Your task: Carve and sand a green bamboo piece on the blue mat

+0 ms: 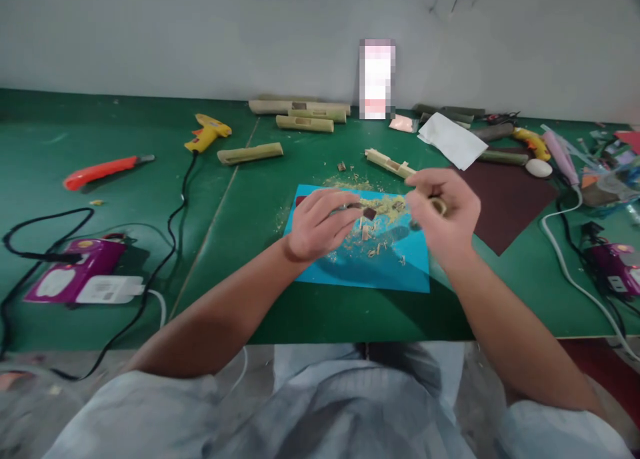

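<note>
My left hand [320, 223] hovers over a blue cutting mat [367, 272], fingers pinched on a small dark brown square piece [369, 213], likely sandpaper. My right hand [441, 208] is closed around a short bamboo tube [439, 206], whose open end faces me. The two hands are close together above the mat. Bamboo shavings and dust [373, 239] lie scattered on the mat beneath them.
On the green table: a notched bamboo stick [389, 162], several bamboo pieces [300, 116] at the back, a yellow glue gun [206, 133], an orange utility knife [103, 170], a purple power strip [83, 272], brown sandpaper sheet [505, 202], white paper [453, 140], tools at right.
</note>
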Action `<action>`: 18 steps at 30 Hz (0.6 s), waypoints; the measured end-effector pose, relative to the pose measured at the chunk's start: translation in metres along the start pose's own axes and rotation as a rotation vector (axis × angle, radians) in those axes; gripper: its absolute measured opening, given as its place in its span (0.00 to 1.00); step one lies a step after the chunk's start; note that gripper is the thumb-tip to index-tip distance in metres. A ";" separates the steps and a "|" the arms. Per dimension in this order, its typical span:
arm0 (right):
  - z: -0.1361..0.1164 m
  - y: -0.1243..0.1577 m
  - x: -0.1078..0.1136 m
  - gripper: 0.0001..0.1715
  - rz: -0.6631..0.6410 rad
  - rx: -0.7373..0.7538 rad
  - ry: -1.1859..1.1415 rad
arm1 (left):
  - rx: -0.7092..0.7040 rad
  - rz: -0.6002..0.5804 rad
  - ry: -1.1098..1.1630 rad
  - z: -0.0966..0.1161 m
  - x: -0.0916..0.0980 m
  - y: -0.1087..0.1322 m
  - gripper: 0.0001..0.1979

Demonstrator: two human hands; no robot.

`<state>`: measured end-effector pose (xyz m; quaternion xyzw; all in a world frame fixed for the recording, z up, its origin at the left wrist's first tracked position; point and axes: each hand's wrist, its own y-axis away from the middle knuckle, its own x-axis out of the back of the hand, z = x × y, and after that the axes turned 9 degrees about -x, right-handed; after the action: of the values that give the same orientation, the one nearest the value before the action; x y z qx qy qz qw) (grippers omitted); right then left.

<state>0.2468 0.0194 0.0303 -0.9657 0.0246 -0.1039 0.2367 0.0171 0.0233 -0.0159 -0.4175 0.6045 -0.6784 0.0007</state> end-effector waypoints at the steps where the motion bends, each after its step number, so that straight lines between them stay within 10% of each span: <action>1: -0.001 0.000 0.003 0.11 -0.112 0.101 0.165 | 0.000 -0.006 -0.006 -0.001 0.000 0.000 0.09; 7: 0.013 -0.001 0.000 0.09 -0.258 0.416 0.729 | 0.003 -0.021 0.059 -0.006 -0.005 0.002 0.07; 18: 0.024 -0.005 0.005 0.09 -0.207 0.311 0.572 | 0.411 -0.057 0.101 -0.014 0.001 -0.002 0.12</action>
<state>0.2572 0.0345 0.0133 -0.8471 -0.0242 -0.3966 0.3529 0.0094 0.0350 -0.0130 -0.3909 0.4406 -0.8073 0.0366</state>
